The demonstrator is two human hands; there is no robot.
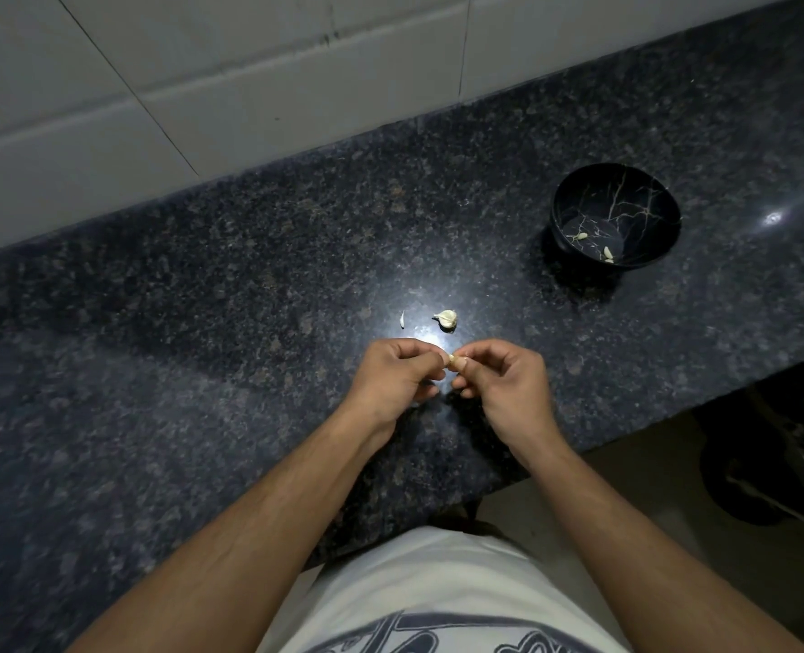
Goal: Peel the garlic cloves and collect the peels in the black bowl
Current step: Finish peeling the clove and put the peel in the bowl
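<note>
Between the fingertips of both hands, right over the dark granite counter (pixel 202 322), sits a single garlic clove (pixel 452 360), and it's pinched from both sides! The left hand (pixel 397 374) has its fingers curled in, thumb and forefinger nipping the clove's left end; the right hand (pixel 503 379) mirrors it, fingers folded, gripping the other end. Whether a nail has got under the skin yet is too small to tell.

Just beyond the fingertips, on the counter, lies another garlic piece (pixel 446 319), and left of that a thin pale sliver (pixel 402 319) that looks like loose peel. Well off past the right hand's knuckles stands the black bowl (pixel 574 200), with a few pale scraps (pixel 580 236) already lying in its bottom.

Now, the risks from here, as I judge them. That clove is small and smooth, and both pinches are right at its tips, so a hard pull could shoot it out of the fingers onto the counter or off the near edge. Papery skin is light: any piece torn free may flutter down beside the sliver instead of being carried over. And the bowl is well apart from the hands, so every peel needs a reach across, with plenty of chance to drop bits short of the rim.
</note>
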